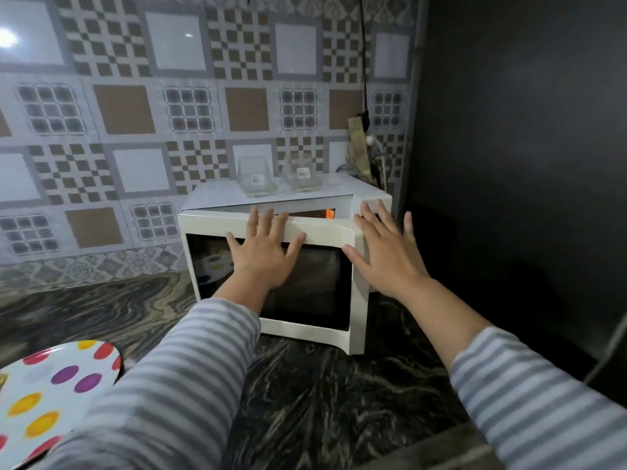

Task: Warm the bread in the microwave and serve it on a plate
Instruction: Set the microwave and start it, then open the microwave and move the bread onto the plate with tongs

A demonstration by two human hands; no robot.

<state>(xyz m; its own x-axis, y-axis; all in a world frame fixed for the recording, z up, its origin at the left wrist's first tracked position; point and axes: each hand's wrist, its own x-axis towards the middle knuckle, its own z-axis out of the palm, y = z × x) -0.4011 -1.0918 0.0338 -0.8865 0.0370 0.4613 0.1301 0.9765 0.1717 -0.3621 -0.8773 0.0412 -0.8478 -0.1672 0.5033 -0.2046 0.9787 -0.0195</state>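
A white microwave (217, 198) stands on the dark marbled counter against the tiled wall. Its door (315, 232) is slightly ajar, and an orange glow shows in the gap at the top. My left hand (263, 252) lies flat on the door's upper part, fingers spread. My right hand (383, 249) is spread open over the door's right edge and the control panel. A white plate (51, 391) with coloured dots sits at the lower left, partly behind my left sleeve. No bread is visible; the dark door window hides the inside.
Two clear glass containers (256, 179) (303, 176) stand on top of the microwave. A black cable (365, 79) and a plug hang at the wall's right corner. A dark panel (509, 147) closes off the right side. The counter (339, 395) runs in front.
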